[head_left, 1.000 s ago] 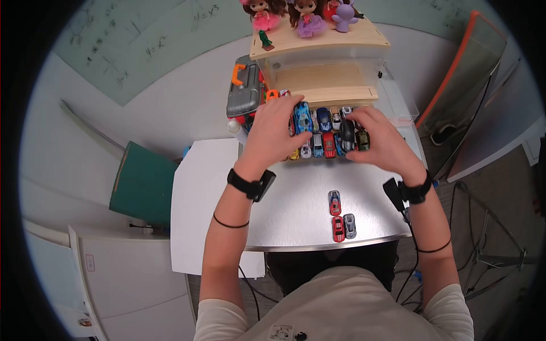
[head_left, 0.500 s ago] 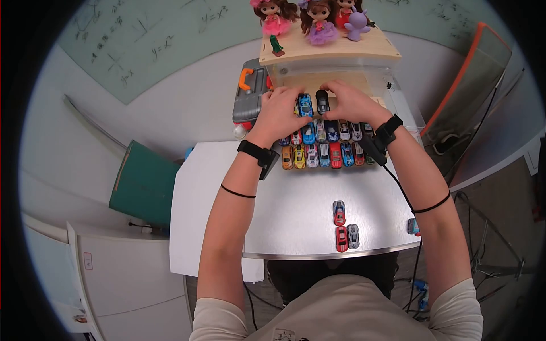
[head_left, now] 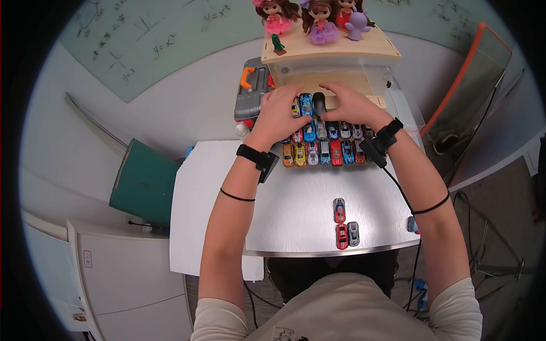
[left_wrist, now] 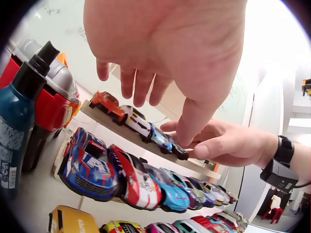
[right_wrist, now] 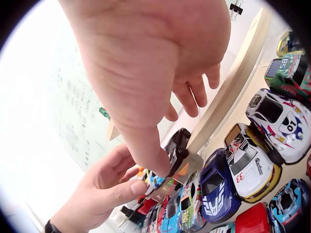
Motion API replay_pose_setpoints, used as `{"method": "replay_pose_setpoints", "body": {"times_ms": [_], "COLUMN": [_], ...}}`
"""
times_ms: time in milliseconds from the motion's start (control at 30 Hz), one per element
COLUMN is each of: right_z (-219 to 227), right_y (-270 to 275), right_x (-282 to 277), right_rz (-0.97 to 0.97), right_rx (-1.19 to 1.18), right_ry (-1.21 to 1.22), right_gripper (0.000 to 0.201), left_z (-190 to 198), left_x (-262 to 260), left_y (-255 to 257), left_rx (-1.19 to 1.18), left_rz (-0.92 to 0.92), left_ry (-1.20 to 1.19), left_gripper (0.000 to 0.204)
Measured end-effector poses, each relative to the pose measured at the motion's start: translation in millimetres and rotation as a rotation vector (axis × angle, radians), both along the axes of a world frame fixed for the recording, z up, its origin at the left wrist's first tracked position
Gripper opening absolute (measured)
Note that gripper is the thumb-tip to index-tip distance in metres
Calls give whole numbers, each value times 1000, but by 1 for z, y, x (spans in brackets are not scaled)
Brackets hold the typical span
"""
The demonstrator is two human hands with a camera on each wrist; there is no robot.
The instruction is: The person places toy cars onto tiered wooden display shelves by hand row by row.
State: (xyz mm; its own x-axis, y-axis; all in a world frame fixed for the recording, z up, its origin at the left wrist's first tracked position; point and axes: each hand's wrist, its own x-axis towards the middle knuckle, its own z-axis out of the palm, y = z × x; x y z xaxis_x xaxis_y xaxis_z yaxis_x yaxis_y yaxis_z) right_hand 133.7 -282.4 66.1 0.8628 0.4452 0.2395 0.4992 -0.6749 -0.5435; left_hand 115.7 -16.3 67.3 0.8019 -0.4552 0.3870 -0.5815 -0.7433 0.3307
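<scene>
In the head view, a black toy car (head_left: pixel 319 104) stands on the upper shelf beside a blue toy car (head_left: pixel 306 104). My right hand (head_left: pixel 351 107) is at the black car's right, its thumb against the car while the other fingers extend beyond its far end. From the left, my left hand (head_left: pixel 280 115) reaches over the row, thumb by the blue car's near end. In the left wrist view, an orange car (left_wrist: pixel 108 106) and a white car (left_wrist: pixel 137 124) share that shelf, left of the blue one. The left fingers extend loosely behind them.
Two lower rows hold several toy cars, including a red one (head_left: pixel 336 153). Three cars lie near the table's front edge, one of them grey (head_left: pixel 353 233). Dolls stand on the wooden top (head_left: pixel 364 48). A grey toolbox (head_left: pixel 250 96) and a spray bottle (left_wrist: pixel 19 116) are at left.
My right hand carried the black car from the front right up to the top row. Since half a second ago the car has shifted slightly left, towards the blue car, and the right fingers have loosened.
</scene>
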Motion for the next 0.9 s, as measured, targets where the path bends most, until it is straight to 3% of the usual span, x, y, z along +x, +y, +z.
{"method": "replay_pose_setpoints", "body": {"times_ms": [67, 167, 200, 267, 333, 500, 667, 733, 900], "right_z": [8, 13, 10, 4, 6, -30, -60, -66, -72], "right_y": [-4, -15, -21, -32, -41, -56, -58, -53, -46], "right_x": [-23, -63, -77, -121, -165, -249, -296, -306, -308], "right_rz": [-38, -46, -77, -123, -84, 9, 57, 58, 15], "right_rx": [34, 209, 227, 237, 284, 169, 100, 46, 25], "right_ry": [9, -123, -175, -201, 122, 341, 396, 233, 200], "right_gripper": [87, 76, 70, 63, 55, 58, 82, 85, 83], "left_z": [5, 15, 12, 0, -16, -59, -84, -84, -82], "left_x": [-16, -68, -85, -123, -157, -216, -235, -231, -216], "left_y": [-1, -5, -5, -4, -6, -15, -34, -38, -45], "left_rx": [-120, -207, -208, -222, -220, -181, -234, -244, -106], "left_rz": [-47, -22, -27, -49, -89, -159, -164, -179, -295], "left_ry": [-155, -194, -183, 66, 160, 404, 415, 433, 408], "left_gripper": [77, 67, 67, 58, 56, 60, 71, 72, 70]}}
